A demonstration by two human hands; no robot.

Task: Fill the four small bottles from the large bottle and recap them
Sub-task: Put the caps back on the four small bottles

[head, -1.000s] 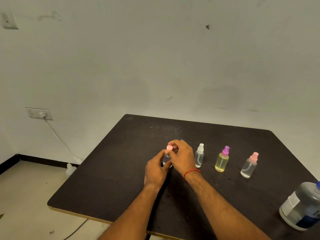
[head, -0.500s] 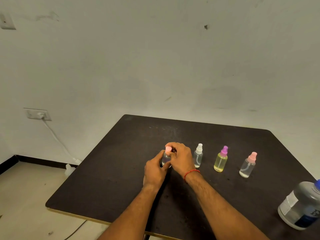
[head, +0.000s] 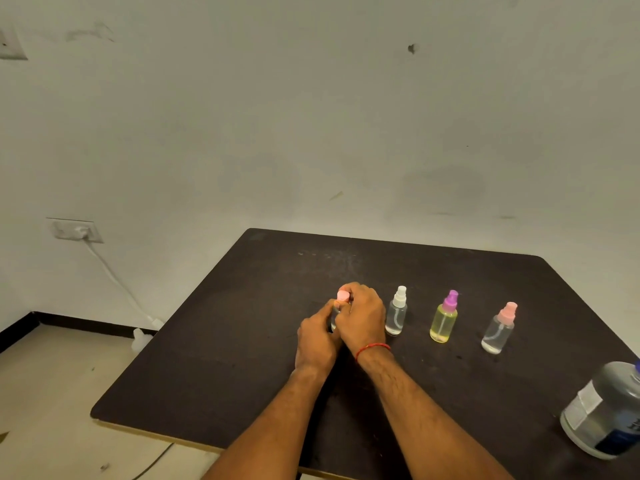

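Twisting at the cap: that is the read of the step in hand. The left hand [head: 317, 337] wraps the body of the leftmost small bottle [head: 334, 316] and holds it upright on the table [head: 242, 358]. The right hand [head: 363, 317] pinches around its pink cap [head: 343, 296], fingers curled at the neck.

Change over the last second:
- The right-hand fingers have rolled further round the cap and sit lower on it. Less of the bottle shows between the two hands.
- The left hand has closed tighter on the body.
- The bottle itself has not left its spot at the left end of the row.

That pattern suits a turn of the cap. The direction, loosening or tightening, cannot be told.

Rest of the row, to the right, all capped and standing:
- white-capped bottle [head: 396, 315], just beside the right hand
- yellow bottle [head: 444, 320] with a purple cap
- pink-capped bottle [head: 498, 330]

The large bottle [head: 602, 414] stands well apart at the near right corner, untouched. A bit of blue at its top looks like a cap.

Judgement: with the large bottle set aside and three small ones closed, this may be the last recap, though the held bottle's fill level is hidden by the hands.
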